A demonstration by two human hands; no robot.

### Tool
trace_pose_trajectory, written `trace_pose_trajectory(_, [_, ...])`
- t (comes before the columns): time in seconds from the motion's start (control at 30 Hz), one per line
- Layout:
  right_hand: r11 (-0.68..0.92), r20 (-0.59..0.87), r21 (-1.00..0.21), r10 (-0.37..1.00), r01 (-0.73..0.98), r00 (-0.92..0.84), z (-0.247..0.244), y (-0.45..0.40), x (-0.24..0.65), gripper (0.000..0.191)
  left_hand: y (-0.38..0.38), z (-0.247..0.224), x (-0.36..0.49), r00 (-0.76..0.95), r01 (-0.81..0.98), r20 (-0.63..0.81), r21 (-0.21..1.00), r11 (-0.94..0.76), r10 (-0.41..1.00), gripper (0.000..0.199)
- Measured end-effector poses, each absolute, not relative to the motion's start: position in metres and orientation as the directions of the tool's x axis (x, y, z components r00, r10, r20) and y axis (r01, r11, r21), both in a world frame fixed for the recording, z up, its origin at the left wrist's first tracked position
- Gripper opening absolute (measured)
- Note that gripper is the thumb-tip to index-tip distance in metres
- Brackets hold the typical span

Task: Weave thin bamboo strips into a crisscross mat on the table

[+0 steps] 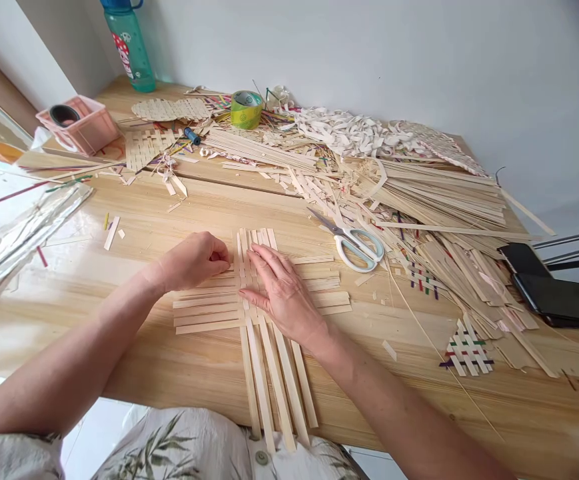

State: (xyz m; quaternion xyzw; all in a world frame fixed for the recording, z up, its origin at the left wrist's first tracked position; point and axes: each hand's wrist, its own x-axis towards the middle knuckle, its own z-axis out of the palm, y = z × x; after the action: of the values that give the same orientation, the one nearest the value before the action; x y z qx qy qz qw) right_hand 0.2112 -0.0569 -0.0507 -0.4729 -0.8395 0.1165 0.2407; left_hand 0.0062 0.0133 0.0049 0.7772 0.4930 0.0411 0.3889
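Note:
Pale flat strips [274, 373] cross in a woven patch in front of me, with long ends towards my lap and shorter ends to the left and right. My right hand [284, 290] lies on the woven middle, fingers spread and flat over the strips. At the weave's upper left edge my left hand [196, 261] has its fingers curled and the thumb and index finger pinched together near the end of a strip. What the pinch holds is too small to make out.
White-handled scissors [359, 248] lie right of the weave. Behind are heaped strips [439, 193], green-yellow tape [246, 110], a pink basket [92, 127] and a teal bottle [132, 53]. Dark phones [559, 293] and a small woven triangle [469, 348] lie at the right.

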Motion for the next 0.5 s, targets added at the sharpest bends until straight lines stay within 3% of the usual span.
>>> trace_pose_trajectory(0.27, [0.499,0.34,-0.455,0.863,0.738,-0.374,-0.0483,-0.0596,0.2111,0.043,0.0081,0.0058,0.0093,0.462,0.779,-0.246,0.572,-0.257,0.852,0.027])
trace_pose_trajectory(0.5, [0.439,0.317,-0.418,0.891,0.795,-0.325,-0.0467,-0.0611,0.2118,0.045,0.0093,0.0002,0.0113,0.473,0.747,-0.216,0.613,-0.258,0.854,0.026])
